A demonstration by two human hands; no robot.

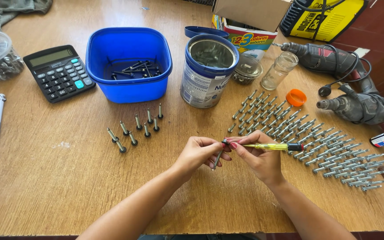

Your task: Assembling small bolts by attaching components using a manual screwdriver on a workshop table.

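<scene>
Right now your left hand (197,152) pinches a bolt (218,159) upright-ish near its head; your right hand (258,158) grips a yellow screwdriver (272,146), tip at the head. Keep the tip seated, bolt steady. Both sit over the near-centre tabletop (58,186), bolt between your hands, rows of bolts (316,142) lying right.

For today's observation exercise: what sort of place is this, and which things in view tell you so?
Probably a home workshop or hobby bench. A wooden table holds rows of screws, two power drills and a blue tub of fasteners, while the right hand works a yellow screwdriver on a screw held by the left hand.
</scene>
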